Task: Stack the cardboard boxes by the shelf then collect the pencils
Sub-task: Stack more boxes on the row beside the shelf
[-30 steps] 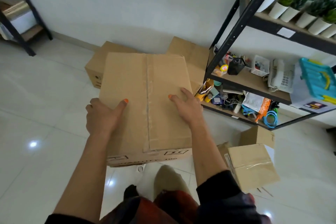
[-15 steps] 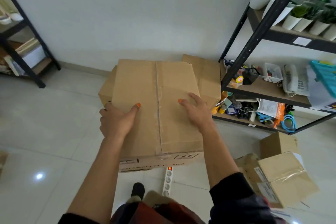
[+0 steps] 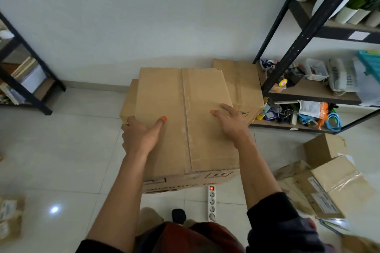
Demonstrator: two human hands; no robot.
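I have the large cardboard box [image 3: 185, 121] between my hands, held over the two boxes already by the wall: a lower box [image 3: 128, 102] peeking out at its left edge and a box beside the shelf [image 3: 242, 82] showing at its right. My left hand [image 3: 141, 135] grips the left side, thumb laid over the top face and fingers wrapped down out of sight; my right hand [image 3: 232, 121] lies on the top near the right edge with fingers fairly straight, and I cannot tell whether they hook over that edge. By my reckoning the stacking is partway: this box is over its spot, but I cannot tell if it is resting yet, and its near end overhangs the floor toward me. More boxes wait on the floor at my right, a small box [image 3: 324, 148] and a taped box [image 3: 341, 185], so stacking is not finished. I see no pencils clearly; the cluttered metal shelf [image 3: 308, 92] may hold some, too small to tell. For room, the black shelf post [image 3: 287, 55] stands near the right-hand box, so sliding right is tight; the wall closes the far side; the tiled floor to the left is open. A power strip [image 3: 211, 203] lies just below the box's near edge, by my feet, something I would step around.
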